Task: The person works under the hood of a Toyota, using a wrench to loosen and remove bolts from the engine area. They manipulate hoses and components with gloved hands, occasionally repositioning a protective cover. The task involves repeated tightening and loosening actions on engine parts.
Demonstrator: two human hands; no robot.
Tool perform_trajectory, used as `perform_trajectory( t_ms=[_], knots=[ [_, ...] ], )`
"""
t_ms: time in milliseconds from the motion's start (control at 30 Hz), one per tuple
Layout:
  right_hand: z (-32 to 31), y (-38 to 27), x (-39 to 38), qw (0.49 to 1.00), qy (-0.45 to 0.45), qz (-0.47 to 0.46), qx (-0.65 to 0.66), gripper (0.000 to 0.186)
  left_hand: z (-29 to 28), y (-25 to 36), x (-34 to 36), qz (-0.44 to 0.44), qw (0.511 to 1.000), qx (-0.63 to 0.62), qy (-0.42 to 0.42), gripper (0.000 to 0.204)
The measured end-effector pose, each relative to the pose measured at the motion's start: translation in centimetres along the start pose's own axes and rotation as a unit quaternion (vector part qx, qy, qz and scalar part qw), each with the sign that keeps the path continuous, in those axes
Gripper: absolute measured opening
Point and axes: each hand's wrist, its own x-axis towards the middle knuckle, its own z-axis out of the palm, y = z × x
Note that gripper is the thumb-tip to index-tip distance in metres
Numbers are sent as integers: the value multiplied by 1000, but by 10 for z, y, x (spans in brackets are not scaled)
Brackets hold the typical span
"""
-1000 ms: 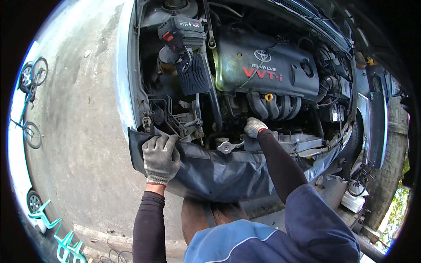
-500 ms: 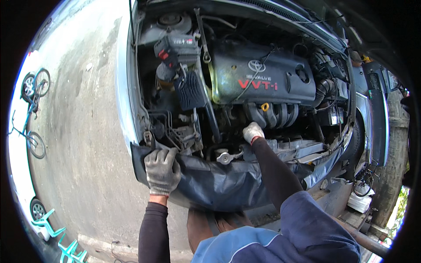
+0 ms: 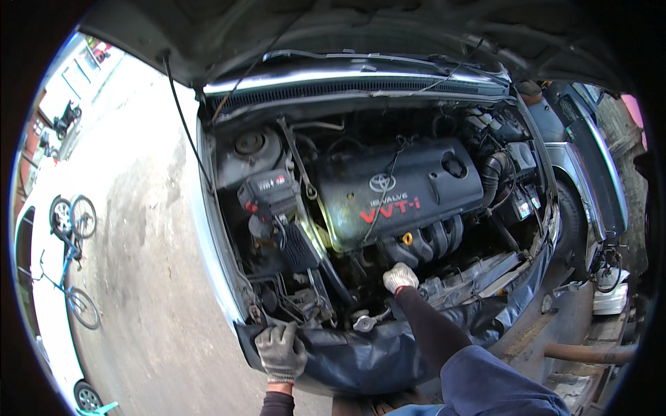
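Note:
My left hand (image 3: 279, 352), in a grey knit glove, has its fingers curled over the edge of a black protective cover (image 3: 350, 362) draped across the car's front. My right hand (image 3: 400, 277), in a pale glove, reaches into the engine bay below the intake manifold (image 3: 436, 239), fingers curled; what they grip is hidden. The dark engine cover (image 3: 399, 194) is above it. A cordless tool with a black battery (image 3: 267, 194) rests at the bay's left, beside a long wrench (image 3: 298, 159). A metal radiator cap (image 3: 364, 322) sits between my hands.
The raised hood (image 3: 361, 28) spans the top. At the left, beyond pavement (image 3: 152, 277), are a white car (image 3: 52, 319), a blue bicycle (image 3: 73, 270) and motorbikes (image 3: 66, 121). A rusty pipe (image 3: 590, 353) and a white package (image 3: 609, 299) lie at the right.
The view has tilted up, so the car sits lower in the picture and the hood shows. My hands stay at about the same places on the car.

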Motion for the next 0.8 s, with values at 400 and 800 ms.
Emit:
perform_trajectory(
  t_ms=[400, 800],
  knots=[
    [-4, -12, -18, 1000, -15, 6, 11, 32, 2, 2, -1, 13, 999, 21, 23, 36],
    [79, 47, 83, 870, -27, -328, -368, 19, -7, -2, -4, 14, 1000, 6, -9, 39]
  ],
)
